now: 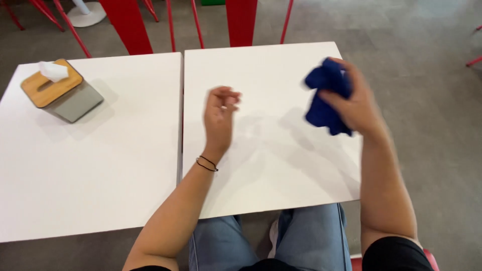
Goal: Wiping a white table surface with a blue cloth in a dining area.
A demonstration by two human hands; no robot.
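Cloth in hand, tabletop bare beneath it

Cloth is the thing at work here: a crumpled deep-blue fabric rag (327, 98) bunched in the right hand (354, 103), whose grip is pressed around it, fingers curled over the top of the wad while the loose end hangs below the palm. It is lifted above the right-hand white square tabletop (271, 165), near that tabletop's far right corner, and appears not to touch the surface. The left hand (219, 114) hovers over the middle of the same tabletop with nothing in it, fingers loosely curled, a thin black band at the wrist.

Judging by how things lie, the rag is well secured, but no wiping contact is made at this moment. No marks or wet streaks can be made out on the white surface. On the adjoining left white tabletop (90, 170) stands a grey tissue box with a wooden lid (61, 91), well apart from both hands
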